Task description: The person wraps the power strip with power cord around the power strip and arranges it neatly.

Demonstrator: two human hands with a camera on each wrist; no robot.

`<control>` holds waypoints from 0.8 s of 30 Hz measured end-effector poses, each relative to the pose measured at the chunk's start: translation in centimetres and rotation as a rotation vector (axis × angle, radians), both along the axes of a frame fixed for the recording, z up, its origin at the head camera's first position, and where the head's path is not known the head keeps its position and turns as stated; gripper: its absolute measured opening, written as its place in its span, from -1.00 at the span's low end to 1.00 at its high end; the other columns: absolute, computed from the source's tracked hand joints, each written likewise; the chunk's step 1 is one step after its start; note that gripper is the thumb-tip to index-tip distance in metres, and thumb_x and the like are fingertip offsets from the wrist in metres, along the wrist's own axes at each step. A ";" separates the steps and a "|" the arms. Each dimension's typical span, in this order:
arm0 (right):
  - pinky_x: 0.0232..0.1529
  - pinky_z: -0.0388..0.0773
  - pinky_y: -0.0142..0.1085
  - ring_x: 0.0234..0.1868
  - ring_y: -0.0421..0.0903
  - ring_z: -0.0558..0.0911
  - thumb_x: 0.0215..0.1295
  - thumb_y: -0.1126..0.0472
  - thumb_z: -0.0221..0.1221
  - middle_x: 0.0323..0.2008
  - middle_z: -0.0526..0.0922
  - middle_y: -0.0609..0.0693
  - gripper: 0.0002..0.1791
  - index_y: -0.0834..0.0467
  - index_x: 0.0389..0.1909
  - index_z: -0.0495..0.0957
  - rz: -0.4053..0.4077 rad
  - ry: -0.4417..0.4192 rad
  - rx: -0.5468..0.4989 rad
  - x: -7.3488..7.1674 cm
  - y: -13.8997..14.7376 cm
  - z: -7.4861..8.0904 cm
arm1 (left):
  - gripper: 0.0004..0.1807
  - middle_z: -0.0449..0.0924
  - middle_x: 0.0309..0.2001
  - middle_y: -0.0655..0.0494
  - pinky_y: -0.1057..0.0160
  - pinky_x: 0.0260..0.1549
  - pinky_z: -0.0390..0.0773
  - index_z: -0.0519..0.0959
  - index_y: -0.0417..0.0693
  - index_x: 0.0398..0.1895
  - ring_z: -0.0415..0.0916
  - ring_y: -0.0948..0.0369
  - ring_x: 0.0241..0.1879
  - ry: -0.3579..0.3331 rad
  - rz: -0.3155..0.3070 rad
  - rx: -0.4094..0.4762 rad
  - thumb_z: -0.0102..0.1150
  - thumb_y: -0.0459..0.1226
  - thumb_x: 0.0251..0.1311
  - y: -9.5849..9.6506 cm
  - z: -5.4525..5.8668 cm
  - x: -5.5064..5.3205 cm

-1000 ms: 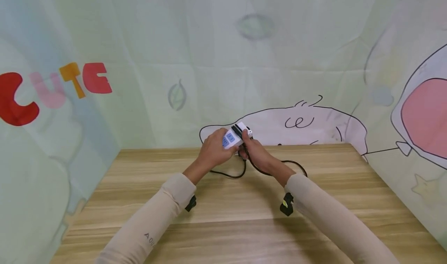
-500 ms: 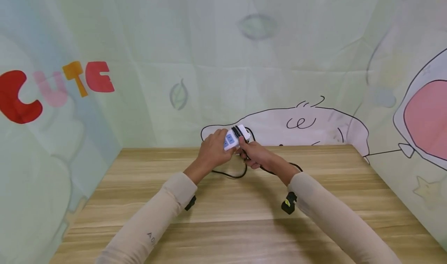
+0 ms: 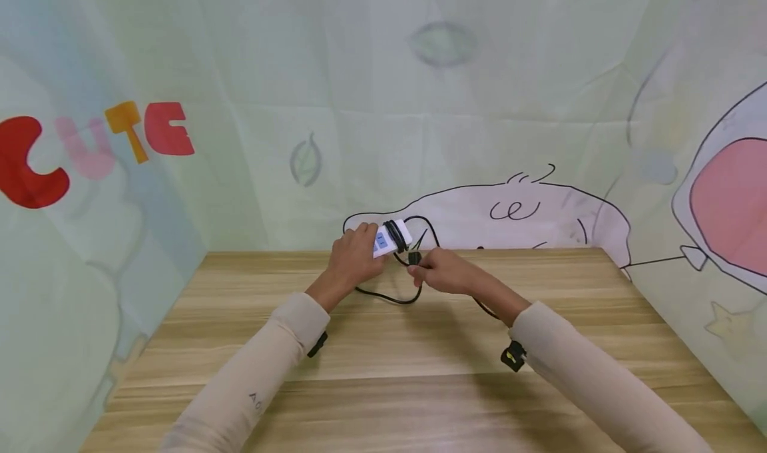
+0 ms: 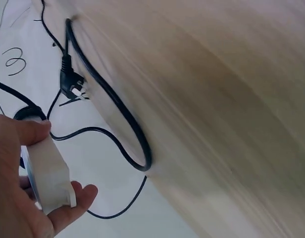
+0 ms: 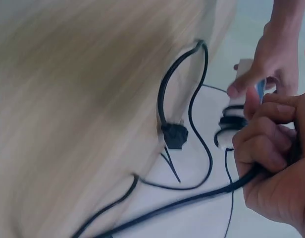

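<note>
My left hand (image 3: 355, 253) grips a white power strip (image 3: 392, 238) with blue socket faces by one end, above the table's back edge. Several turns of black cord (image 3: 394, 236) are wound round the strip's other end. In the left wrist view my thumb and fingers (image 4: 43, 128) clasp the strip's white side (image 4: 47, 173). My right hand (image 3: 446, 271) is to the right of the strip, its fingers curled round the black cord (image 5: 217, 191) in the right wrist view. The cord's black plug (image 5: 175, 135) hangs from a loose loop beside it, prongs showing in the left wrist view.
A wood-grain table (image 3: 383, 386) lies under both arms. Behind it hangs a pale printed cloth backdrop (image 3: 371, 73), close to the strip. A loose loop of cord (image 3: 389, 298) droops over the table between the hands. Black devices (image 3: 512, 356) sit under the wrists.
My right hand has left the strip's end and moved right and down with the cord. The strip has shifted slightly left in my left hand, and the plug now shows.
</note>
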State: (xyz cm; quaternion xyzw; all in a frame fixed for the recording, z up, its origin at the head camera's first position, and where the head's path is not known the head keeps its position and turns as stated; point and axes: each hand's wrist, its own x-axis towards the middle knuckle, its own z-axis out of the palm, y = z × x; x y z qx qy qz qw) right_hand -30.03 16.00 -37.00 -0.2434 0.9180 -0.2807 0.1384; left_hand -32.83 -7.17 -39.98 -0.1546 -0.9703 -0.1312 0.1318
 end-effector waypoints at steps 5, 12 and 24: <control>-0.29 0.43 -0.27 -0.42 -0.18 0.48 0.72 0.06 0.12 -0.40 0.70 -0.05 -0.59 0.21 -0.14 0.84 0.071 0.154 0.132 0.4 0.3 1.0 | -0.44 0.70 0.17 -0.10 -0.12 -0.17 0.74 0.53 -0.17 0.41 0.65 -0.12 -0.06 0.025 -0.037 -0.071 0.37 -0.11 0.48 -0.5 -0.2 0.2; -0.42 0.43 -0.25 -0.40 -0.18 0.55 0.71 0.14 0.21 -0.36 0.71 -0.12 -0.79 0.00 -0.16 0.78 0.168 0.449 0.306 1.0 0.7 2.4 | -0.47 0.72 0.16 -0.06 -0.09 -0.25 0.72 0.56 -0.13 0.40 0.61 -0.09 -0.12 0.045 -0.055 -0.157 0.41 -0.14 0.47 -0.5 -0.1 0.5; -0.46 0.65 -0.13 -0.45 -0.13 0.66 0.54 0.10 0.41 -0.27 0.81 -0.04 -0.81 0.03 0.01 0.90 0.154 0.823 0.102 -1.2 1.0 2.0 | -0.44 0.72 0.21 0.03 -0.13 -0.25 0.77 0.58 -0.04 0.40 0.64 -0.08 -0.02 0.054 -0.195 -0.264 0.50 -0.18 0.38 0.3 0.3 1.5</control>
